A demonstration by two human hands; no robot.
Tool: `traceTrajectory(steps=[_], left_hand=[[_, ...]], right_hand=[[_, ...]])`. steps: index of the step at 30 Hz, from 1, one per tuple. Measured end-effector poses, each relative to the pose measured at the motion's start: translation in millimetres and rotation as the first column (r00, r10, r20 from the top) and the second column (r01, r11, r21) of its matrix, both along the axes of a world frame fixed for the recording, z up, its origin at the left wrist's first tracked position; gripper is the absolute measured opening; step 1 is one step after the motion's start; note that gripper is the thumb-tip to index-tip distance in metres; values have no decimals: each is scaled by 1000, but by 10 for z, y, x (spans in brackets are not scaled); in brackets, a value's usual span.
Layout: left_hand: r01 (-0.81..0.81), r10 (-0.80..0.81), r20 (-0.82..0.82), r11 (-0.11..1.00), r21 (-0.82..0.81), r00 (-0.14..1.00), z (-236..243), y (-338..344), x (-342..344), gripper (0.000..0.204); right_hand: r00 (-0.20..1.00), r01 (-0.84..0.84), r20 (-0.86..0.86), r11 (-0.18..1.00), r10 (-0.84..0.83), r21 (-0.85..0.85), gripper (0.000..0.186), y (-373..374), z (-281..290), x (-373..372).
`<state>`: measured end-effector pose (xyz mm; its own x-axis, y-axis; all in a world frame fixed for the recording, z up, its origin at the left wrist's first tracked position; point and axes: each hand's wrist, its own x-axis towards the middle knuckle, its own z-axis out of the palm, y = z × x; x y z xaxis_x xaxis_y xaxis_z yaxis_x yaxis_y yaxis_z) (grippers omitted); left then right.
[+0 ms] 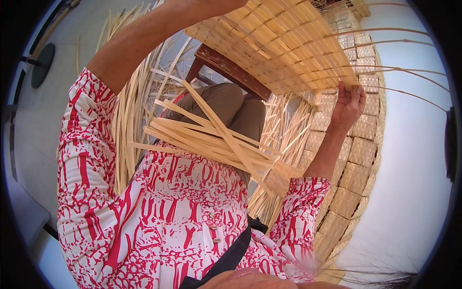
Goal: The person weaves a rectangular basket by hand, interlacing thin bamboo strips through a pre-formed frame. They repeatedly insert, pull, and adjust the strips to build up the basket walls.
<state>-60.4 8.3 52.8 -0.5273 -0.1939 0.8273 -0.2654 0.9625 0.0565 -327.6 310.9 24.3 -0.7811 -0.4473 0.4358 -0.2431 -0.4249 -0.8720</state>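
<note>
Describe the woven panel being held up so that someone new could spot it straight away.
Start at the person's red-and-white patterned shirt and look up past the lap. The flat woven panel is held overhead, the right hand gripping its lower corner. Unlike the stacked woven baskets beside it, long loose strips trail from its edge.

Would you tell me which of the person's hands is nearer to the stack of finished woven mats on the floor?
Right. The right hand grips the woven panel's lower corner, directly above the stack of woven mats. The left hand is out of view past the top edge, across the panel.
</note>
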Motion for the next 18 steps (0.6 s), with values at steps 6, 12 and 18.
traceTrajectory(steps=[6,12,18], left_hand=[[218,-215,-282,976,-21,935,-127,-240,197,50],[289,-80,-377,791,539,923,-803,-943,581,44],[466,-275,-376,535,705,885,-1013,-955,433,34]], right_hand=[[931,347,-165,929,-325,129,23,10,159,519],[275,600,-955,796,-116,76,27,101,227,1018],[28,574,-997,815,77,79,45,-720,561,1370]])
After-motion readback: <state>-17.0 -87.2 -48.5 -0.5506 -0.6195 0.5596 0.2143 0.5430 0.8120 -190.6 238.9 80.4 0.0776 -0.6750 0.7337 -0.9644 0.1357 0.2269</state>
